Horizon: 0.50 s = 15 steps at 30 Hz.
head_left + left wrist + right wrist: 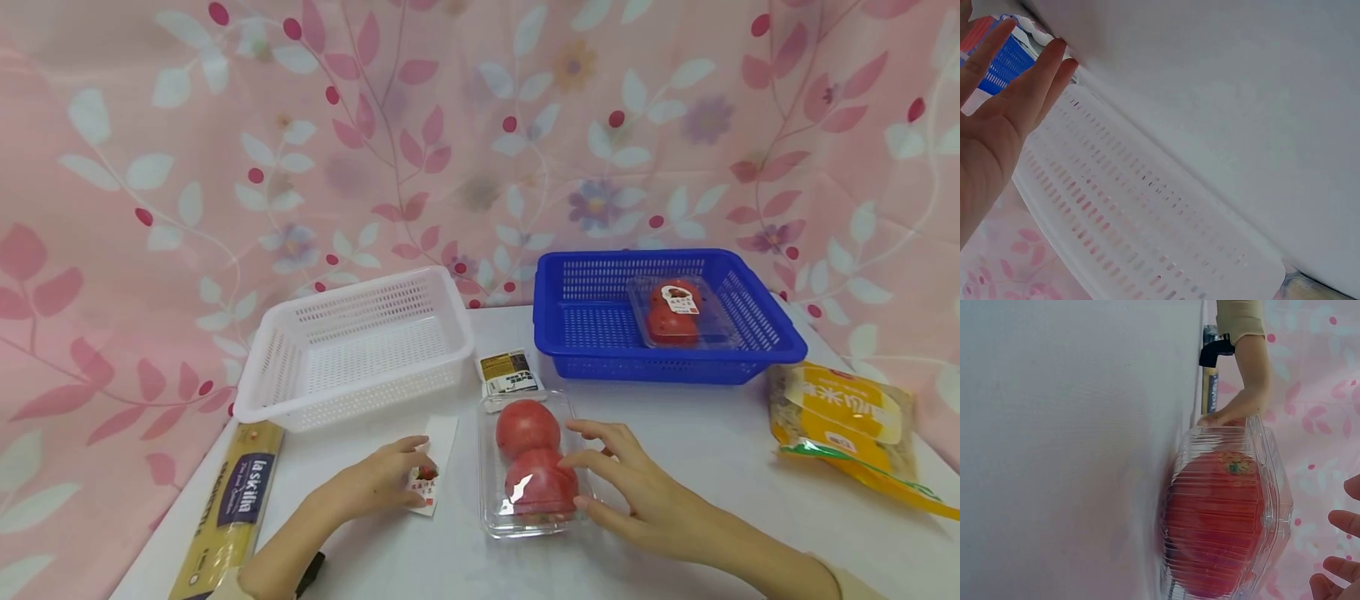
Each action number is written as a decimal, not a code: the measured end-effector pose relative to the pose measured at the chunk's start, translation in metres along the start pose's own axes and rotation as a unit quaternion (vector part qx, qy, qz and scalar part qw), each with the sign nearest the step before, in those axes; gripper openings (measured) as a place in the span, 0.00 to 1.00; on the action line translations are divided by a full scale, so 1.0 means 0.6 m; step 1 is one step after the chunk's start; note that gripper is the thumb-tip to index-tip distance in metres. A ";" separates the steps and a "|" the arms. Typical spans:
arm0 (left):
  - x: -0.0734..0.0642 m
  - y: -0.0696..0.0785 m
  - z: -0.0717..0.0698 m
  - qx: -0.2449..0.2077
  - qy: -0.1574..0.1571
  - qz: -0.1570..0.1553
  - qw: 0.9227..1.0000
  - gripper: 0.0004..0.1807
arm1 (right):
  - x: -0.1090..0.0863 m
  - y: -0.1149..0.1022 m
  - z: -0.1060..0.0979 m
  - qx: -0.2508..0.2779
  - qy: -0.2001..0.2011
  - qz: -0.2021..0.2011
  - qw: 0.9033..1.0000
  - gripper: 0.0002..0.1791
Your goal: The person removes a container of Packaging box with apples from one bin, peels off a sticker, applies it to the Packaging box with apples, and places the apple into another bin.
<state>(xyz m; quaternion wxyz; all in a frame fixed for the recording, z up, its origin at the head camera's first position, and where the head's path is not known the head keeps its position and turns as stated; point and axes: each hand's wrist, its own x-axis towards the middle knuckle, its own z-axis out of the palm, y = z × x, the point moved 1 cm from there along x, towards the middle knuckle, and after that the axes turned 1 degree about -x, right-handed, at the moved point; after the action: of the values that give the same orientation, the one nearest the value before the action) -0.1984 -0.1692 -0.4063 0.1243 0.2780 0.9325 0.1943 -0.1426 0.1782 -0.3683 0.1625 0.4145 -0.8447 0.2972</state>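
A clear plastic box (487, 492) with two large tomatoes (528, 429) lies before me on the white table. My right hand (637, 492) is at its right side, fingers spread and loosely bent, fingertips right at the lid's edge in the head view. To the left of the box lies a white paper strip (444, 433) bearing a printed sticker (424, 483) with a red fruit picture. Over the strip's left edge is my left hand (378, 481), its fingers and thumb apart around the sticker; in the left wrist view the fingers look fairly straight.
A white basket (360, 392) stands at the back left. In the blue basket (660, 367) at the back right sits another tomato box (675, 312) with a sticker on its lid. A small packet (508, 372), a spaghetti pack (232, 508) and a yellow bag (847, 417) lie around.
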 end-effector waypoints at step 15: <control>-0.011 0.000 -0.020 -0.049 0.112 0.107 0.987 0.07 | 0.008 -0.012 0.003 0.031 -0.030 -0.014 0.999 0.19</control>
<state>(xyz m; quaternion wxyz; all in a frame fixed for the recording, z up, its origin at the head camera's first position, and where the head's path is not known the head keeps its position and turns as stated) -0.1974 -0.1766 -0.3947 0.0111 0.3459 0.8948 0.2822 -0.1399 0.1705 -0.3644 0.1282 0.4395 -0.8339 0.3082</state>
